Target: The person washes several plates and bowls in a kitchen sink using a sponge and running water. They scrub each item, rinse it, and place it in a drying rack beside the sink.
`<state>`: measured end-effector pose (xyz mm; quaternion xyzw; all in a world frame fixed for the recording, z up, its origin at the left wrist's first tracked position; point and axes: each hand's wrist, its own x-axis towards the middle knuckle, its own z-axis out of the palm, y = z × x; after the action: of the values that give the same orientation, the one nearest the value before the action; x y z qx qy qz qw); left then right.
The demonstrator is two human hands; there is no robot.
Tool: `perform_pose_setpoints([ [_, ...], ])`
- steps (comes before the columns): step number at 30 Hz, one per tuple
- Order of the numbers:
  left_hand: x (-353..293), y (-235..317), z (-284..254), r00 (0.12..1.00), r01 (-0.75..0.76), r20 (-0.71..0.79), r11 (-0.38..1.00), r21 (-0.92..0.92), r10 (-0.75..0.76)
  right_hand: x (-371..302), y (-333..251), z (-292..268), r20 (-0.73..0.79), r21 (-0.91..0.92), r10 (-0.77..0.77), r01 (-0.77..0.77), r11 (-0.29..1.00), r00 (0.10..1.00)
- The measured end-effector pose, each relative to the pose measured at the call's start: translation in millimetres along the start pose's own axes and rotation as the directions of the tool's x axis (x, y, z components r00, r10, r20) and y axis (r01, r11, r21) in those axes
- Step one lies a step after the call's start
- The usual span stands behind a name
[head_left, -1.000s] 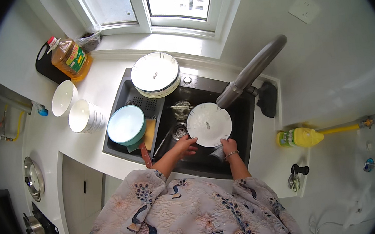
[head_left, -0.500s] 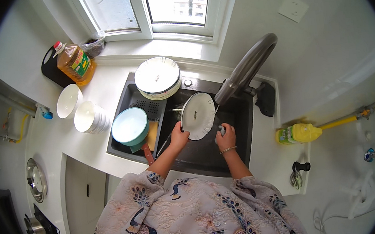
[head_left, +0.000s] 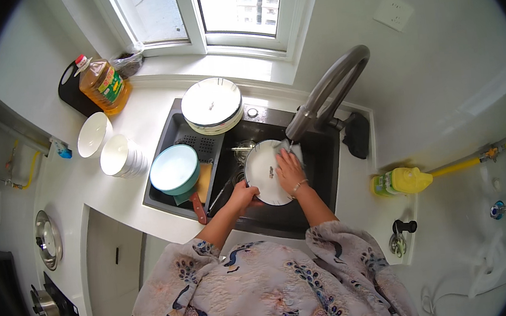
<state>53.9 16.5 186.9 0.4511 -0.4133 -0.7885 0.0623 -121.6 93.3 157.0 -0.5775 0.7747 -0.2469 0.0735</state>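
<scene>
A white plate [head_left: 259, 173] with a dark rim and a small dark mark is held tilted over the dark sink [head_left: 323, 181]. My left hand [head_left: 242, 196] grips its lower left edge, thumb on the upper face. My right hand [head_left: 290, 172] lies on the plate's right part, pressing a grey-green cloth [head_left: 292, 149] against it near the far edge. Just beyond that hand hangs the end of the grey faucet [head_left: 326, 95]. A metal strainer or drain part [head_left: 243, 150] shows partly behind the plate.
Stacked plates [head_left: 212, 103] and light-blue bowls [head_left: 174, 169] stand in the sink's left tray, with a red-brown-handled knife [head_left: 198, 208] beside them. White bowls [head_left: 119, 156] and an oil bottle [head_left: 103, 84] stand on the left counter. A yellow bottle [head_left: 401, 181] is at right.
The plate has come lower and nearer and turned flatter. My right hand has moved from beside it onto its face with the cloth; my left hand still grips the edge.
</scene>
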Motion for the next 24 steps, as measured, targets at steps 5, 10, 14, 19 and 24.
perform_pose_setpoints([
  [5, 2.8, 3.1, 7.6, 0.996, 0.022, 0.090, 0.998, -0.054, -0.017, 4.0, -22.2, 5.0, 0.000, 0.275, -0.212, 0.204, 0.940, 0.977],
  [10, 4.3, -0.3, -3.3, 0.995, 0.057, 0.085, 0.997, -0.044, -0.053, -39.1, 9.6, -35.5, 0.302, 0.291, -0.180, 0.089, 0.953, 0.936],
  [14, 3.4, -3.8, 0.8, 0.993, 0.074, 0.098, 0.994, -0.080, -0.066, -36.2, 9.9, -65.4, 0.060, -0.145, -0.010, 0.018, 0.989, 0.998],
  [19, -6.4, 11.4, 5.2, 0.987, 0.082, 0.141, 0.997, 0.011, -0.083, -7.5, 42.3, -62.9, -0.060, 0.306, 0.176, -0.150, 0.940, 0.983],
  [24, -8.6, 21.4, 7.0, 0.976, 0.100, 0.196, 0.995, 0.008, -0.099, 21.8, 32.6, -80.1, -0.198, 0.290, 0.222, -0.159, 0.944, 0.955],
])
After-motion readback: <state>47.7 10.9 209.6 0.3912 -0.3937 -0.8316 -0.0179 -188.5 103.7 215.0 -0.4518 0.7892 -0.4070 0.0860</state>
